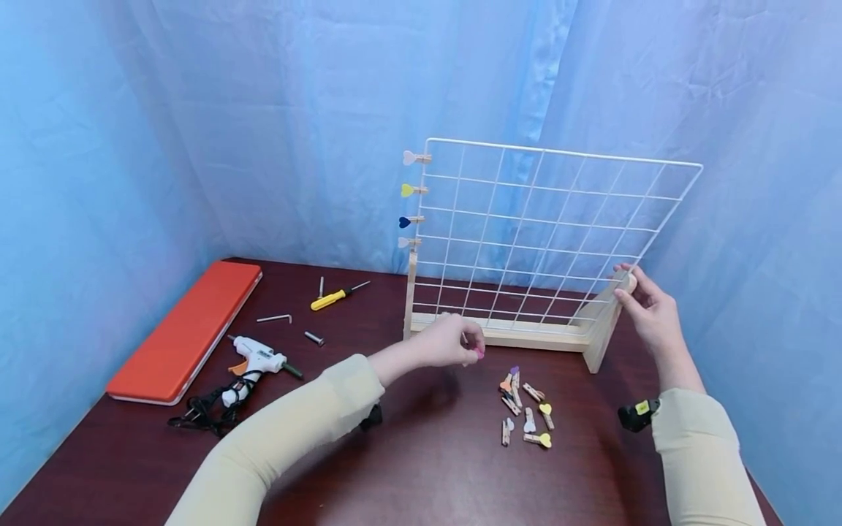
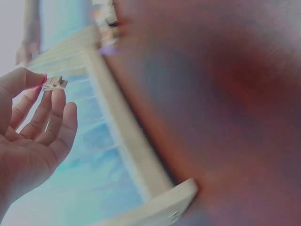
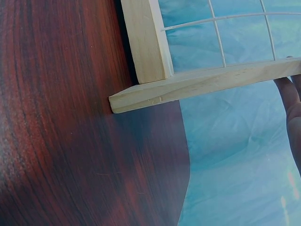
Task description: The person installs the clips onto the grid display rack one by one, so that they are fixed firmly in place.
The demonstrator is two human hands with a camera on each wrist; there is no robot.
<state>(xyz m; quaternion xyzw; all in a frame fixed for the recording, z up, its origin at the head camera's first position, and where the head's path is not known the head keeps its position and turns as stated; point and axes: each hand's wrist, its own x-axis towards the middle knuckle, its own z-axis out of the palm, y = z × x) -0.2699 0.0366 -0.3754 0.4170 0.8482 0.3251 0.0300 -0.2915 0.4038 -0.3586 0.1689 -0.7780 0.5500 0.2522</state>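
Note:
My left hand (image 1: pixel 454 341) pinches a small wooden clothespin (image 2: pixel 56 83) between thumb and fingertips, with a bit of pink at its end. It is held in front of the wooden base of a white wire grid stand (image 1: pixel 559 152). My right hand (image 1: pixel 651 310) grips the top of the stand's right wooden side post (image 1: pixel 601 332). Along the grid's left edge several heart clothespins are clipped, among them a yellow one (image 1: pixel 408 191) and a dark blue one (image 1: pixel 404 222). Several loose clothespins, such as one with a yellow heart (image 1: pixel 545 440), lie before the stand.
On the left of the dark wood table (image 1: pixel 408 467) lie an orange-red case (image 1: pixel 187 332), a white glue gun (image 1: pixel 258 356) with a bundled black cord, a yellow screwdriver (image 1: pixel 329 299), a hex key (image 1: pixel 275 318) and a bolt (image 1: pixel 314 338). Blue curtains surround the table.

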